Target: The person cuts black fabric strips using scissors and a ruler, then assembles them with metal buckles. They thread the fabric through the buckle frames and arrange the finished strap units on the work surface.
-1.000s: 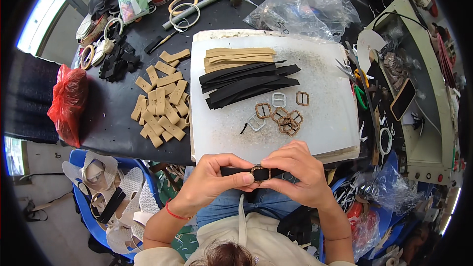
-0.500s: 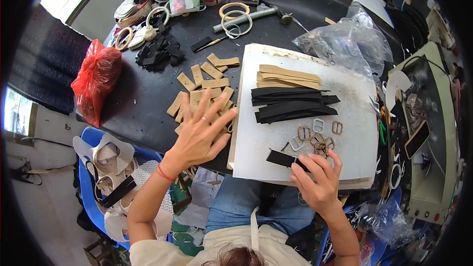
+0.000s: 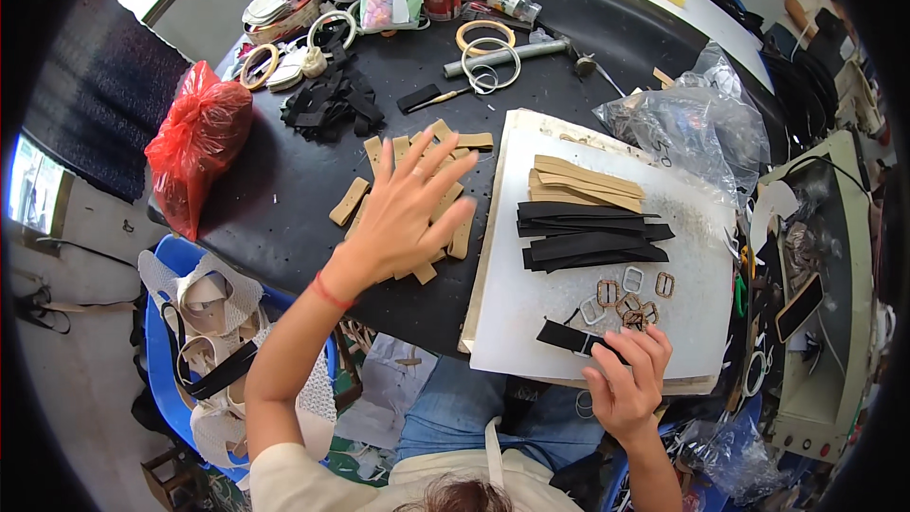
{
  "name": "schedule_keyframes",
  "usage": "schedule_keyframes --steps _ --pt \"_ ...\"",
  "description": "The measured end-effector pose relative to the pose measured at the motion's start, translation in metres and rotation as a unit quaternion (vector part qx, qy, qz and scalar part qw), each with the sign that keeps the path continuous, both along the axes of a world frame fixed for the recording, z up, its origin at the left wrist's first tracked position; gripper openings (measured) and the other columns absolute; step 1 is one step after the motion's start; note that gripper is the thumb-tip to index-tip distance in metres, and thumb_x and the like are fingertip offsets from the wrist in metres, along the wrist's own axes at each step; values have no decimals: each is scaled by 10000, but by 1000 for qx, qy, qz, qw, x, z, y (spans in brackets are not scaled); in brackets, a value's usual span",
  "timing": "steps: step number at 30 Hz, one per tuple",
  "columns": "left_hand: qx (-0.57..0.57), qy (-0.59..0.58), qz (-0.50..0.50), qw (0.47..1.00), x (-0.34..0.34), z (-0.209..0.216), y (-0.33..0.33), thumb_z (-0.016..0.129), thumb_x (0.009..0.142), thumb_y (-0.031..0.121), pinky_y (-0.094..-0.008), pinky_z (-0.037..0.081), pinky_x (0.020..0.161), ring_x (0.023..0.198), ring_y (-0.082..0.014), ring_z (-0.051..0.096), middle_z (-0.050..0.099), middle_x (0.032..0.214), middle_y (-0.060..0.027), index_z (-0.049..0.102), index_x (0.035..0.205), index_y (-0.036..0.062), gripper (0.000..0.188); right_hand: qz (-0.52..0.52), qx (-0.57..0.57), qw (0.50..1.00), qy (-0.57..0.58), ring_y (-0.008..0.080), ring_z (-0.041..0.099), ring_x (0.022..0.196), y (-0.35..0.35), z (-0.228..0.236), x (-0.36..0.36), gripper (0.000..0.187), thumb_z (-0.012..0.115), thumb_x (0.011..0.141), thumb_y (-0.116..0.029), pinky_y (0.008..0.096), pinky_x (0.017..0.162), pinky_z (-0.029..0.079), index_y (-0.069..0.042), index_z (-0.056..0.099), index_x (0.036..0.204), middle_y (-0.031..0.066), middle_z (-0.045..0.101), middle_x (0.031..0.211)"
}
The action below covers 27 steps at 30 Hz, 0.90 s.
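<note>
My left hand (image 3: 403,213) is spread flat, fingers apart, above a loose pile of tan strap pieces (image 3: 351,201) on the black table. Part of the pile is hidden beneath it. At the near edge of the white board (image 3: 502,327), my right hand (image 3: 630,384) curls its fingers over the end of a short black strap (image 3: 561,334). A silver slide buckle (image 3: 590,345) sits around that strap, close to the fingertips. Just beyond lie several loose silver and brown buckles (image 3: 627,305). Farther up the board are black strips (image 3: 592,251) and tan strips (image 3: 583,180) in bundles.
A red plastic bag (image 3: 201,137) stands at the table's left edge, above a blue basket (image 3: 166,360) of pale shoe parts. Behind are black scraps (image 3: 332,106), a hammer (image 3: 512,57), rings and a jar. A clear plastic bag (image 3: 701,123) overlaps the board's far right corner.
The view has shifted, so the table and board appear lower and farther right. My left hand has lifted slightly over the tan pieces; my right hand stays at the black strap.
</note>
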<state>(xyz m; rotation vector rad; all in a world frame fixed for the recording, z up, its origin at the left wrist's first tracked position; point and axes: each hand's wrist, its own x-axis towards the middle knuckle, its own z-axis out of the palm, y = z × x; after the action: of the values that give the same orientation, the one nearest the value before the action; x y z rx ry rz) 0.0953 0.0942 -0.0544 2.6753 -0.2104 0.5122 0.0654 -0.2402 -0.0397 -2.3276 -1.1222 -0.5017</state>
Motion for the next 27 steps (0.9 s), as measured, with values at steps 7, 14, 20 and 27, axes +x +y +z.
schedule_keyframes --steps 7,14,20,27 --pt "15 1 44 999 14 9 22 543 910 202 -591 235 1078 1344 -349 349 492 1361 -131 575 1230 95 339 -38 26 999 17 294 576 922 -9 14 -6 244 738 728 -81 441 793 458 -48 674 961 99 632 1015" --pt "98 3 3 995 -40 -3 -37 686 791 156 -564 216 1107 1282 -310 434 585 1228 -101 622 1126 69 351 -8 60 998 32 275 578 881 7 7 -7 298 759 673 -34 392 763 453 -46 671 957 78 638 998" --pt "188 -50 -4 981 -34 -19 -38 568 817 46 -484 330 1075 1114 -280 574 625 1107 -154 599 1041 -16 234 -21 69 997 41 244 582 856 -9 15 -16 284 765 680 -49 366 752 445 -62 673 948 53 644 980" --pt "-1 -74 52 996 -30 -7 -34 568 731 -83 -393 492 763 882 -324 617 644 974 -150 600 1050 0 331 -122 83 988 42 261 586 841 -32 22 -11 232 734 715 1 345 729 478 -33 674 937 79 648 911"
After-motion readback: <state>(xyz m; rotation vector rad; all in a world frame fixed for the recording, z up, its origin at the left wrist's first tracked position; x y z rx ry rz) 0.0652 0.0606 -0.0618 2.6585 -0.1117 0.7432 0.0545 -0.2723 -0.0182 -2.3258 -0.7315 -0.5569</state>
